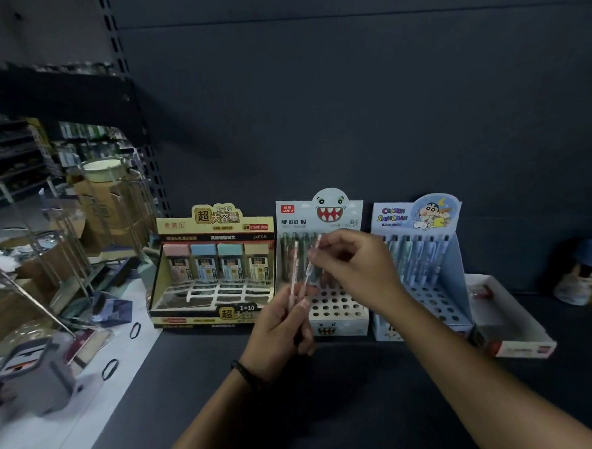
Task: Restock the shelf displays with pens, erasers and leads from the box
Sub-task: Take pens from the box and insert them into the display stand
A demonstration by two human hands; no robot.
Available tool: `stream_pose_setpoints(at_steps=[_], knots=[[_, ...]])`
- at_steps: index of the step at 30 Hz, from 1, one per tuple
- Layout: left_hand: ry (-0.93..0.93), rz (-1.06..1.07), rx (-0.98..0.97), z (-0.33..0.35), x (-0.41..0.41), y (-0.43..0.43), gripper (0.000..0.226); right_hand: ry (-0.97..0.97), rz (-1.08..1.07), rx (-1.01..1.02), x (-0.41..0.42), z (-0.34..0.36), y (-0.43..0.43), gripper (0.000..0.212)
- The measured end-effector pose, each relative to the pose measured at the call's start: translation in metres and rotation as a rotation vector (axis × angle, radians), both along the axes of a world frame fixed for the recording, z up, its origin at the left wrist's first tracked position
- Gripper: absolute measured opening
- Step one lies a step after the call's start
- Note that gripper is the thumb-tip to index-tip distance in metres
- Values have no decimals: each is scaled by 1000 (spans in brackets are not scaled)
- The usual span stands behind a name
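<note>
Head view is showing the left hand (286, 327) gripping thin pens (307, 275) upright, fingers curling round them. Just above, the right hand (355, 266) is pinching one pen's top. Behind them, the shark display (336, 308) is standing on the shelf (210, 383), between the lead display (214, 263) and the blue pen display (423, 252).

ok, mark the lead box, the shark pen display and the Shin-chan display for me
lead box (215, 217), head view, yellow header card.
shark pen display (331, 209), head view, shark face on header.
Shin-chan display (392, 215), head view, title lettering on header.
</note>
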State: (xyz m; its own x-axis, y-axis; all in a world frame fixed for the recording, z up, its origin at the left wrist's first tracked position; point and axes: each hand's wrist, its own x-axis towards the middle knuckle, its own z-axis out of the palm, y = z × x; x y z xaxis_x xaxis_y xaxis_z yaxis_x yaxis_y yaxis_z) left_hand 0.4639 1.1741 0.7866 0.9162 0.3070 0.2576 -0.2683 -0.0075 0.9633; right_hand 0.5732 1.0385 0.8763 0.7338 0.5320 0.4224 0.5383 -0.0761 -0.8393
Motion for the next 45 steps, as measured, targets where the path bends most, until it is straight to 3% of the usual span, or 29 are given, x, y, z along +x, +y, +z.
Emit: stream_pose_setpoints(at_steps=[3,9,13,17,23,27,31,34,45], knots=[[32,3,17,0,0,0,21,80,52,48,-1,-2,1,5],[67,-32,-47,0,-4,-2,28,110,90,-9,0,1,-3,29],[73,25,17,-1,1,-3,19,115,25,34,0,-1,-3,24],[41,43,58,-1,2,-4,20,159,-70,91,3,1,-4,32],[45,120,118,-4,0,0,32,-102,-303,84,36,16,-24,28],[53,105,93,-3,0,-2,27,-297,-411,-96,44,20,-26,27],[80,45,-91,-5,-2,-1,40,-345,-440,-215,49,12,-19,17],[51,17,-161,-3,-2,-1,35,-354,-410,-240,51,8,-13,15],[-2,9,1,1,-4,-4,27,-412,-348,-444,46,1,-5,9]])
